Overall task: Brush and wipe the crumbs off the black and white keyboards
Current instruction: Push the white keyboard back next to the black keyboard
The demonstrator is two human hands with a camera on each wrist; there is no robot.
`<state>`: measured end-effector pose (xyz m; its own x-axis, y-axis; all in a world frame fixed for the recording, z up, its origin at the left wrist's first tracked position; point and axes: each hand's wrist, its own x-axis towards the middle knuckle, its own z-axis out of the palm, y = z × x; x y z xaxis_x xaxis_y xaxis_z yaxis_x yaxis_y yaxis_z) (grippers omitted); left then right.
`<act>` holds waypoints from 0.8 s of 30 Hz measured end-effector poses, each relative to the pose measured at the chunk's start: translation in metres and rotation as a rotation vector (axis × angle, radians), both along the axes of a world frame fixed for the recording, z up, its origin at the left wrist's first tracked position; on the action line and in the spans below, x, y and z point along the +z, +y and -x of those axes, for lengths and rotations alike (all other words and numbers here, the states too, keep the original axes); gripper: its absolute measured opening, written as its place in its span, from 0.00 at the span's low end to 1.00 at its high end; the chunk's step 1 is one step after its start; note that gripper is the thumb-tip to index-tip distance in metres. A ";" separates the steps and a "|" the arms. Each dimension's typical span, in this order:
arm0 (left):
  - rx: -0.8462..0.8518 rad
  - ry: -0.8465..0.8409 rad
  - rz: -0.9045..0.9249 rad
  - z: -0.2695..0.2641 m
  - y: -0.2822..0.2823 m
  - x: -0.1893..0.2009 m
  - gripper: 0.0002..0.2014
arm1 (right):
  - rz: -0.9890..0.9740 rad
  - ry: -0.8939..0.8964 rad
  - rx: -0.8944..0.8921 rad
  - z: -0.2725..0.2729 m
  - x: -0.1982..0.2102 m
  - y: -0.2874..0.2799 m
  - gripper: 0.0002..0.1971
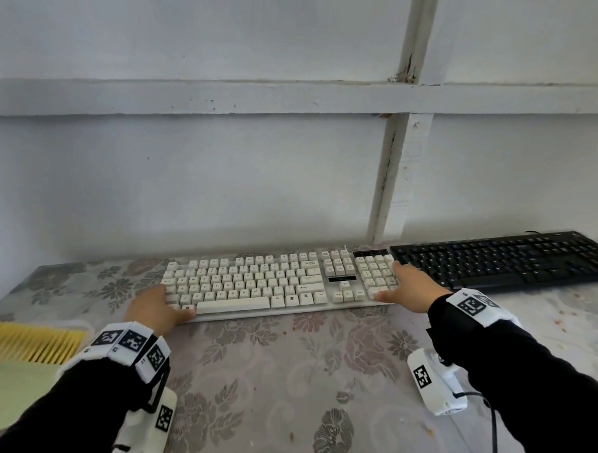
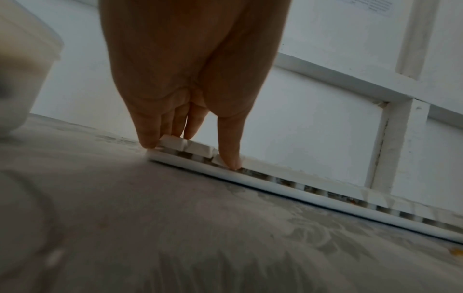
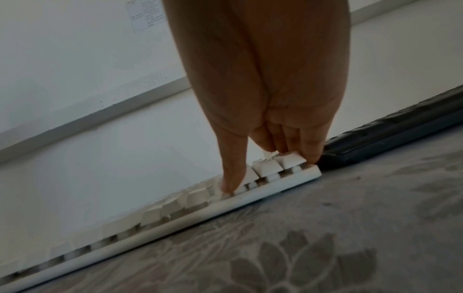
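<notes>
The white keyboard lies on the floral tablecloth, close to the wall. My left hand rests on its left end, fingers straight over the end and thumb on the front edge. My right hand rests the same way on the right end by the number pad, and the right wrist view shows its straight fingers at the corner keys. The black keyboard lies directly right of the white one, their ends almost touching. Neither hand holds a tool.
A yellow-bristled brush and a pale green cloth lie at the table's left edge. Small crumbs dot the tablecloth in front of me. The wall stands right behind both keyboards.
</notes>
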<state>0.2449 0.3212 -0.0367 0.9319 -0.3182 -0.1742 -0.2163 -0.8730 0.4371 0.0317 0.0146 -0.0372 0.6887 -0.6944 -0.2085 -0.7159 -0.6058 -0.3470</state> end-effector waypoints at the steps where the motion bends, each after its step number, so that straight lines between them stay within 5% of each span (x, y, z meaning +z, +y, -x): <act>1: -0.003 -0.004 -0.006 0.000 0.001 0.000 0.33 | 0.002 0.005 -0.001 0.000 0.001 0.001 0.33; 15: -0.052 -0.034 0.046 0.034 0.016 0.010 0.25 | -0.019 -0.013 0.060 0.036 0.006 0.010 0.30; 24: -0.061 0.009 0.250 0.102 0.041 0.024 0.32 | -0.112 -0.187 0.102 0.084 0.025 0.032 0.33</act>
